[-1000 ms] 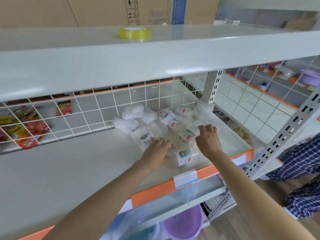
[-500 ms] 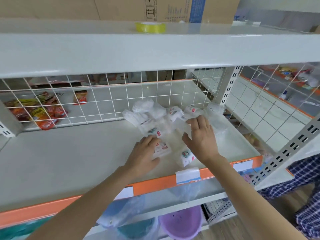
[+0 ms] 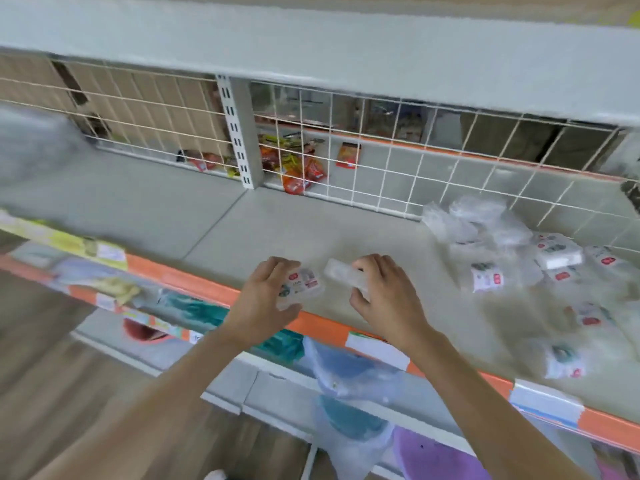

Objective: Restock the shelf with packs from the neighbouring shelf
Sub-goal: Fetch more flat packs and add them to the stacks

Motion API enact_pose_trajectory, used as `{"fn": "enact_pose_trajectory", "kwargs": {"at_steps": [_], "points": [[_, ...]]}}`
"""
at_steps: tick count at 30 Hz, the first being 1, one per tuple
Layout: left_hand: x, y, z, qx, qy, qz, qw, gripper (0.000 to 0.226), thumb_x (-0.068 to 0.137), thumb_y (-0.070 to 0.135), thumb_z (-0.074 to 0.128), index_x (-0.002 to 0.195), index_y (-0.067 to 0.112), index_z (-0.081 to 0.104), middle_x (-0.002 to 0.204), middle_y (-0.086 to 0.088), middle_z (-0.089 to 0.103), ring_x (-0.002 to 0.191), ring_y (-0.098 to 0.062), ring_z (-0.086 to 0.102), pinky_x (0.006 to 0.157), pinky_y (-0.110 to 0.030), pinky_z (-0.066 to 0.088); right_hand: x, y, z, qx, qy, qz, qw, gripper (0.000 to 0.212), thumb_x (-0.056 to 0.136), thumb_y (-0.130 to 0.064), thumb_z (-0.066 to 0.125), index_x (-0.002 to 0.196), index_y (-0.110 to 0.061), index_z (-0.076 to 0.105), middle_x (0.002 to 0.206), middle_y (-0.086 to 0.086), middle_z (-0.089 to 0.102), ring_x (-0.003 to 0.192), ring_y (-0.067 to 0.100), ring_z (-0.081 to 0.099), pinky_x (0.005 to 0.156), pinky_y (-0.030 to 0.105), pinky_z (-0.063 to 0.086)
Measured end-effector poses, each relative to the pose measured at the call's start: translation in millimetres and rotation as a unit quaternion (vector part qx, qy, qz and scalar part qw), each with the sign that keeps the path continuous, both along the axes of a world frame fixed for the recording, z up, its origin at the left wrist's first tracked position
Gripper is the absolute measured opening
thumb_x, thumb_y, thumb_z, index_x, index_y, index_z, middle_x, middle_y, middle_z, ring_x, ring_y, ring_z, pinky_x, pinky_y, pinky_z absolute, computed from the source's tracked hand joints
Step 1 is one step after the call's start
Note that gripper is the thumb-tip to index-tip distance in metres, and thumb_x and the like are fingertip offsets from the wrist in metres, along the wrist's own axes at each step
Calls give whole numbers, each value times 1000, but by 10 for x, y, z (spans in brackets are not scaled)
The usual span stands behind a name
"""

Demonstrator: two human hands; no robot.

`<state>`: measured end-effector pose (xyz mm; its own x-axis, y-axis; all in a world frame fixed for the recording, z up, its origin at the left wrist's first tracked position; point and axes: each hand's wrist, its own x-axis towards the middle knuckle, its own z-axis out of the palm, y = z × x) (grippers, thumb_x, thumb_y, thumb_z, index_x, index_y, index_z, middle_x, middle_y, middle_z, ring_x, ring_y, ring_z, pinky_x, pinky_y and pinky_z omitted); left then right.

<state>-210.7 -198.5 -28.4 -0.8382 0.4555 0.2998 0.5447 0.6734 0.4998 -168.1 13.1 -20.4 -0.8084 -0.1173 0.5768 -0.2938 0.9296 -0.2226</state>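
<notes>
My left hand (image 3: 263,299) grips a small clear pack (image 3: 301,284) with a red-and-white label, just above the shelf's orange front edge. My right hand (image 3: 384,292) grips a second clear pack (image 3: 343,273), seen edge-on. Both hands hover over the bare middle of the grey shelf (image 3: 294,230). A heap of several similar white packs (image 3: 512,251) lies at the right end of the same shelf. The frame is blurred by motion.
A white wire grid (image 3: 381,168) backs the shelf, with orange and yellow snack bags (image 3: 298,171) behind it. An upright post (image 3: 240,133) divides two bays. The shelf above (image 3: 311,46) overhangs. Below hang plastic-wrapped goods (image 3: 346,372) and a purple basin (image 3: 433,455).
Each hand has picked up a pack from the heap and carried it left along the shelf. The view has swung left, so the heap now sits at the right.
</notes>
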Motion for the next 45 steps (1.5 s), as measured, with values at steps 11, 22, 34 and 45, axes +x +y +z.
{"fn": "enact_pose_trajectory", "kwargs": {"at_steps": [11,22,34,45], "points": [[-225,-2296,102,-1,16,112,994,57,66,10,74,118,7,52,110,-6,54,100,-25,48,81,-30,42,-583,-2240,10,-7,0,106,994,31,61,-7,64,85,-12,46,78,5,54,73,29,53,61,36,41],[-383,-4063,28,25,-19,192,981,59,66,11,75,120,11,53,116,-4,54,107,-23,49,81,-23,38,-1071,-4055,-114,-7,5,155,988,46,53,-4,71,88,-15,44,79,4,56,75,27,53,66,32,33],[-1584,-4788,4,17,-38,187,981,56,72,15,72,123,14,49,121,-1,51,111,-20,47,84,-24,40,-2340,-4801,-237,-40,4,131,991,26,62,-10,61,86,-10,52,81,5,57,77,28,54,68,35,39],[-3202,-5252,-27,-36,-61,116,991,50,76,18,72,121,10,51,122,-5,53,111,-24,48,79,-17,29,-3399,-5179,-359,56,-35,-16,998,53,46,-13,79,85,-17,43,79,7,56,75,29,57,58,37,47]]}}
